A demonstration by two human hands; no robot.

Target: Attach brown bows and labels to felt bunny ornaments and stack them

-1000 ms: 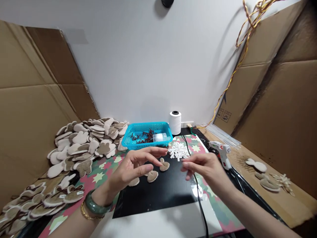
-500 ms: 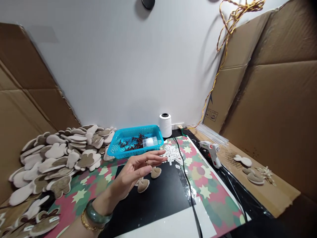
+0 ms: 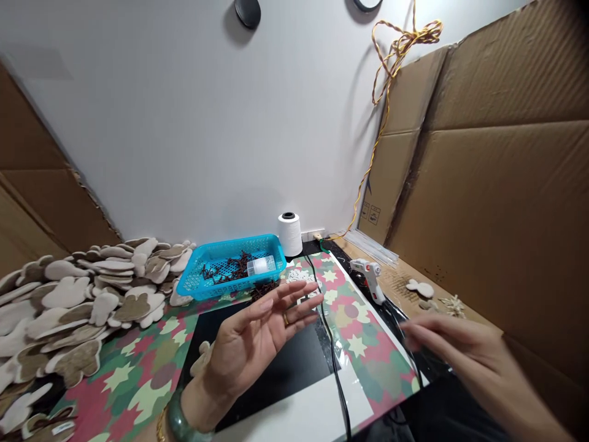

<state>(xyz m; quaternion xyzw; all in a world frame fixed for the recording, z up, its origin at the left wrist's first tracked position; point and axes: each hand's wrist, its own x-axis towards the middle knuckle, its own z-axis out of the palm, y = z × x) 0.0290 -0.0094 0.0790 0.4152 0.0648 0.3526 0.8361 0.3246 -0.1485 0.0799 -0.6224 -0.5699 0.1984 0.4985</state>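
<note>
Your right hand [image 3: 464,350] is coming back into the frame at the lower right, blurring as it is moving near the glue gun [image 3: 373,285] and its cord. Its fingers are lying close together, but the blur is hiding whether they are gripping anything. Your left hand [image 3: 257,347] is hanging wide over the black mat [image 3: 285,383] at lower centre, palm showing, holding nothing. With your hands working well apart, you are probably pausing between handling one felt piece and another. A pale felt piece [image 3: 202,357] is peeking out left of your left wrist, resting on the mat; your hand is covering part of that area.

Compared with half a second ago, when only your left hand was showing, its palm is now turning more toward you. Your view is swinging right, so the blue basket [image 3: 230,290] and thread spool [image 3: 289,236] are sitting further left, and the felt pieces beyond your fingers are no longer showing.
</note>
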